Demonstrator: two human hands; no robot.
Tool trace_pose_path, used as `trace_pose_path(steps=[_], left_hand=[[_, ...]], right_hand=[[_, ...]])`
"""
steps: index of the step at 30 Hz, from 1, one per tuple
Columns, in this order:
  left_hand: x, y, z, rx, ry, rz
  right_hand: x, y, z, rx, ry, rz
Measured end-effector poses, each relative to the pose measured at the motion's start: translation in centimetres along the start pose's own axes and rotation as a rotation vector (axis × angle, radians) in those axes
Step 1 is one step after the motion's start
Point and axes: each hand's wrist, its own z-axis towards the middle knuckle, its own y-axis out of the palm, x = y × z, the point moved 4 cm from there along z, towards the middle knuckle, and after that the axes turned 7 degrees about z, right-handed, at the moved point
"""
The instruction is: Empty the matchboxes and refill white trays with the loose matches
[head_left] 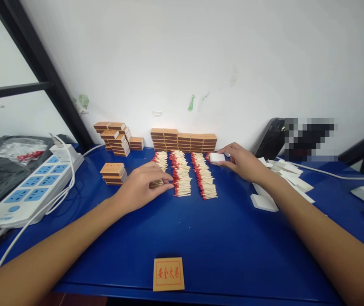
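Note:
My left hand [143, 182] rests with curled fingers over the left row of matches [160, 158]. Pale matchsticks show between its thumb and fingers, and the thumb tip reaches the middle row of red-headed matches [182, 176]. To the right lies another row of matches [205, 180]. At the far end of that row, my right hand [237, 161] pinches a white matchbox tray [217, 157] between thumb and fingers. A few red match heads show at the tray's left edge; what is inside or under it is hidden.
Matchboxes stand stacked along the wall [183, 140], at back left [115, 136] and beside my left wrist [112, 172]. One matchbox [168, 274] lies near the front edge. White trays [263, 202] are heaped on the right; a power strip [35, 187] with cables lies left.

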Motion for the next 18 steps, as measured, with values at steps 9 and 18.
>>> trace_pose_path(steps=[9,18], left_hand=[[0.0,0.0,0.1,0.008,0.046,0.026],[0.0,0.0,0.0,0.005,0.048,0.035]], right_hand=[[-1.2,-2.5,-0.7,-0.028,0.143,0.042],[-3.9,-3.5,-3.2,-0.511,0.323,0.205]])
